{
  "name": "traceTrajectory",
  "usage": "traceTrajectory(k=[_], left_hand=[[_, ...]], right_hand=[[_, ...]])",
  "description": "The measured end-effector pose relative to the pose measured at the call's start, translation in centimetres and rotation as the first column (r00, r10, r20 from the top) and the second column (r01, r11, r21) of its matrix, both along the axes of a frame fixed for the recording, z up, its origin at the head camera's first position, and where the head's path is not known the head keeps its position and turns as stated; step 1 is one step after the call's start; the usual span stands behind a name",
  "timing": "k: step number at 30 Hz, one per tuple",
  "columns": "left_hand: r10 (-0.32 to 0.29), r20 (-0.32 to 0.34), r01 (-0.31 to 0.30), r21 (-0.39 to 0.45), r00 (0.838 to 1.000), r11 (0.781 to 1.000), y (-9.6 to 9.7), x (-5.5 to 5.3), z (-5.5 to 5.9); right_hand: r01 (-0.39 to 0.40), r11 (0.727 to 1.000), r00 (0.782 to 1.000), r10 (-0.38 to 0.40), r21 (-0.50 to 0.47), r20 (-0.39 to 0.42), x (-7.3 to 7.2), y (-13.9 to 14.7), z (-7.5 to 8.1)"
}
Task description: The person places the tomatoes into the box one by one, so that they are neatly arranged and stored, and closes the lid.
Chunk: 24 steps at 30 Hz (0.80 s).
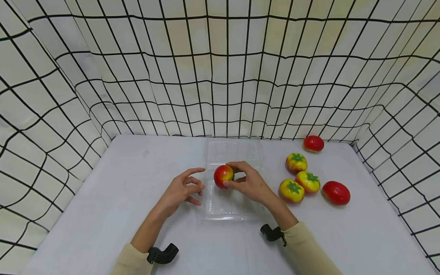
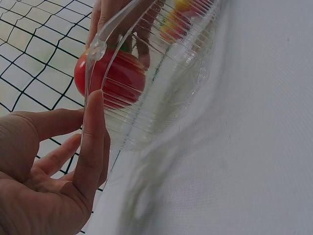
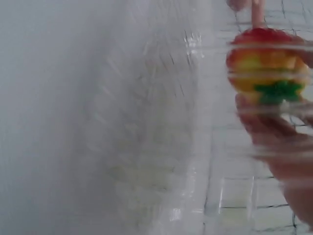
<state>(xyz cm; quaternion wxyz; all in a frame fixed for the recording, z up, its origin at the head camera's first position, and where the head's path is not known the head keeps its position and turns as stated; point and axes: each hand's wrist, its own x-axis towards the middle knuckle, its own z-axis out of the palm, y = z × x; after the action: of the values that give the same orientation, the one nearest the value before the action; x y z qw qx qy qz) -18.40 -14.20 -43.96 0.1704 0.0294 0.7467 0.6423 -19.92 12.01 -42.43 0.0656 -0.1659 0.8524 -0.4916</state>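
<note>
A clear plastic clamshell box point(image 1: 229, 206) lies on the table, its lid point(image 1: 233, 151) folded open toward the back. Over the box's left part, my right hand point(image 1: 252, 183) holds a red-and-yellow tomato point(image 1: 222, 175) between thumb and fingers. In the right wrist view the tomato's green leafy top point(image 3: 279, 90) shows, blurred through the plastic. My left hand point(image 1: 180, 191) is at the left edge of the box, its fingers loosely bent and spread. In the left wrist view its fingertips point(image 2: 95, 105) are at the box's side wall; firm contact is hard to tell.
Right of the box are several more: yellow-red tomatoes with green tops point(image 1: 291, 191) and two plain red ones, one nearer point(image 1: 336, 193) and one at the back point(image 1: 313, 143). Black wire mesh point(image 1: 227, 82) encloses the white table point(image 1: 137, 172) at the back and sides.
</note>
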Motion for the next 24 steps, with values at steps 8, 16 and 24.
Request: traceTrajectory(k=[8, 16, 24], left_hand=[[-0.005, -0.006, 0.005, -0.008, 1.0, 1.0, -0.1, 0.0, 0.2], [-0.011, -0.005, 0.011, 0.014, 1.0, 1.0, -0.2, 0.0, 0.2], [-0.014, -0.002, 0.014, 0.015, 1.0, 1.0, -0.2, 0.0, 0.1]], right_hand=[[-0.006, 1.0, 1.0, 0.007, -0.015, 0.01, 0.1, -0.7, 0.0], [0.025, 1.0, 0.999, -0.025, -0.004, 0.024, 0.4, -1.7, -0.2], [0.037, 0.999, 0.999, -0.037, 0.02, -0.004, 0.3, -2.2, -0.7]])
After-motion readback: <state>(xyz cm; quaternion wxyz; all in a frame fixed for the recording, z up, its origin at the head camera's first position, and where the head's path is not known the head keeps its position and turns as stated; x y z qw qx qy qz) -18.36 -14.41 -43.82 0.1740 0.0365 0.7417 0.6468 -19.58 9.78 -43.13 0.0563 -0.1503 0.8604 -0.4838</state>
